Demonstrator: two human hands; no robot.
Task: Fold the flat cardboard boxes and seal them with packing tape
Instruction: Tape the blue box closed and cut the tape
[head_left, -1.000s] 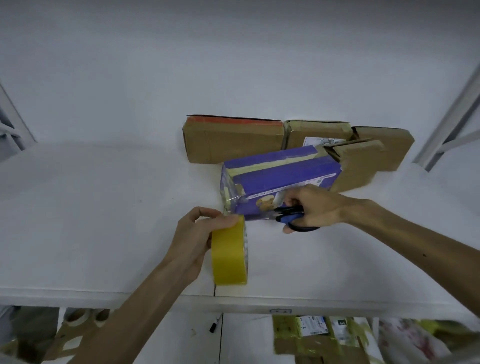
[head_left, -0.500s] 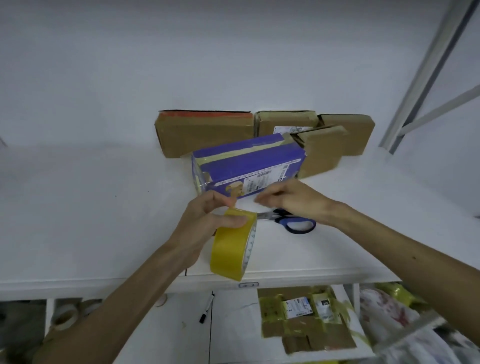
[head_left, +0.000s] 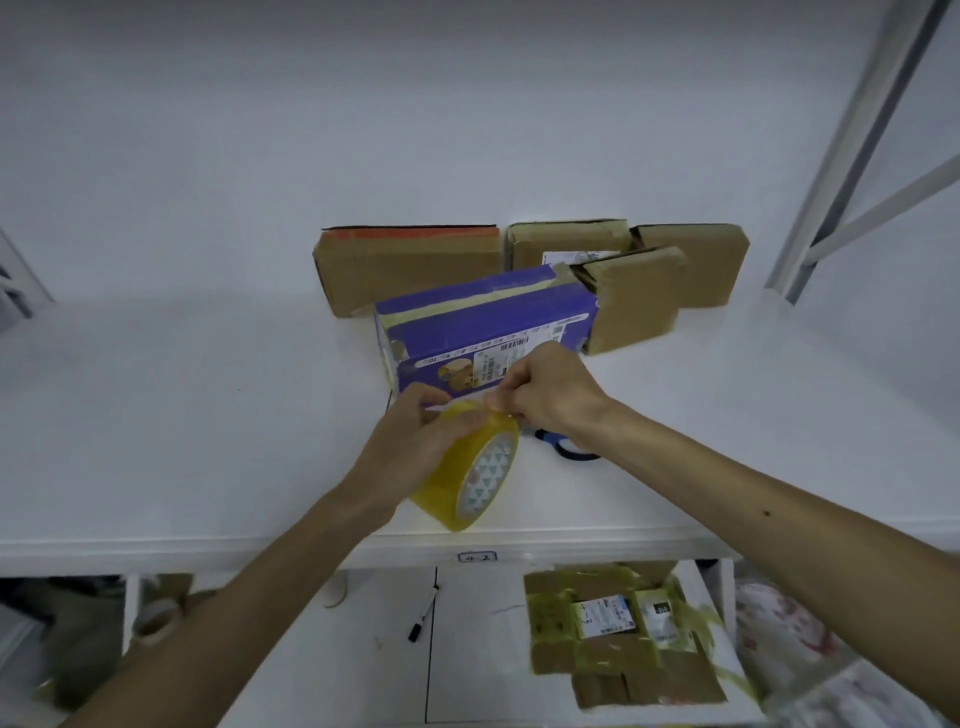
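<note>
Two bare hands meet over one roll of yellow packing tape (head_left: 470, 475), which stands on edge, tilted, at the front of a white table (head_left: 156, 415). The left hand (head_left: 415, 441) curls round the roll's top rim and grips it. The right hand (head_left: 550, 400) pinches the tape's loose end at the top of the roll between thumb and fingertips. One pair of scissors (head_left: 569, 451) lies just behind the right wrist, only its blue handles showing. Just beyond the hands lies one purple box (head_left: 488, 327), closed, with a tape strip along its top. Behind it, four brown cardboard boxes (head_left: 410, 267) stand closed against the wall, contents hidden.
</note>
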